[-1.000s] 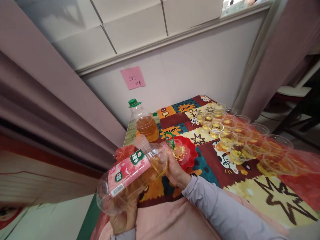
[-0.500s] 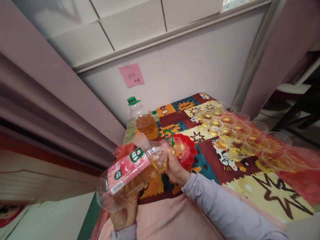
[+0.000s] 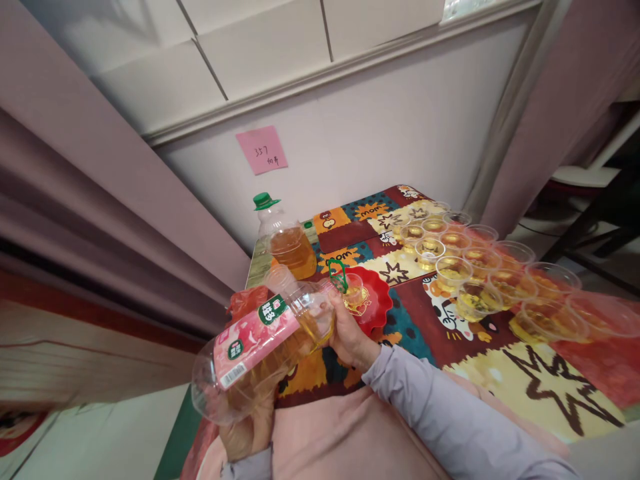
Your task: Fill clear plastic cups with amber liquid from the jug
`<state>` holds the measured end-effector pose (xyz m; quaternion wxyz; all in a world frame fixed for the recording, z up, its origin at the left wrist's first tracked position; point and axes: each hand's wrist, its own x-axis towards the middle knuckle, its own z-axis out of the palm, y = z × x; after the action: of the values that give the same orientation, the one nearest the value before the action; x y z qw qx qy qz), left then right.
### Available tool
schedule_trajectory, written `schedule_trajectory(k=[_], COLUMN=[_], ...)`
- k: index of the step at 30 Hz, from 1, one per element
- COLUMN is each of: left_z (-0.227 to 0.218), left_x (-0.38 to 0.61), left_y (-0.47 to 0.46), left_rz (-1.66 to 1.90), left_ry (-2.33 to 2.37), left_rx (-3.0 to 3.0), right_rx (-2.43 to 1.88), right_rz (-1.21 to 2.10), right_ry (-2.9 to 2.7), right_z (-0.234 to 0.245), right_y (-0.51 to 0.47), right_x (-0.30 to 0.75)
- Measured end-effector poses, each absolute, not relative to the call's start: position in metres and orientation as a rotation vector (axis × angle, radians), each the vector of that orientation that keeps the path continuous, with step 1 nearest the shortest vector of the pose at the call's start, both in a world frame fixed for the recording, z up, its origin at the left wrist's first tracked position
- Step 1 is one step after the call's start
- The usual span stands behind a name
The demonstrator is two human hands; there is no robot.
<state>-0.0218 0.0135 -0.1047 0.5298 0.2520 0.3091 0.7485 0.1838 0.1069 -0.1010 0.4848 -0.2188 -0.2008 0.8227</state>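
A large clear plastic bottle (image 3: 270, 337) with a pink and green label holds amber liquid. It lies tilted across my front, with its base low on the left and its neck raised at the right. My right hand (image 3: 350, 333) grips it by the neck. Beneath the base, my left hand (image 3: 247, 427) supports the weight, its fingers partly hidden behind the bottle. At the mouth, a small clear cup (image 3: 353, 289) with some yellow liquid stands on a red scalloped plate (image 3: 381, 308). A green ring-shaped strip (image 3: 338, 272) rises by the bottle's mouth.
A second bottle (image 3: 293, 250) with a green cap stands upright near the wall. Rows of clear cups (image 3: 454, 272) with yellow liquid fill the right side of the patterned table (image 3: 345, 241). Red plastic (image 3: 245, 301) lies at the left edge. A pink note (image 3: 262, 150) hangs on the wall.
Almost nothing differs. The whole view has shifted very slightly, while both hands keep the bottle tilted over the cup as before.
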Motion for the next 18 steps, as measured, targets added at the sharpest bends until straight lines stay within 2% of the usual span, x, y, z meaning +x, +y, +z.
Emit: schedule_trajectory(k=[12,18], left_z=[-0.1002,-0.1058], left_x=[-0.0165,-0.0168], left_y=[0.0108,0.0097], left_rz=[1.825,1.856], left_ry=[0.907,0.823], left_rx=[0.555,0.492], right_rx=[-0.563,-0.59], right_rz=[2.001,2.004], right_ry=[-0.466,-0.451], right_z=[-0.0953,-0.0936], right_y=[0.1071,0.1061], right_x=[0.1853,0.1867])
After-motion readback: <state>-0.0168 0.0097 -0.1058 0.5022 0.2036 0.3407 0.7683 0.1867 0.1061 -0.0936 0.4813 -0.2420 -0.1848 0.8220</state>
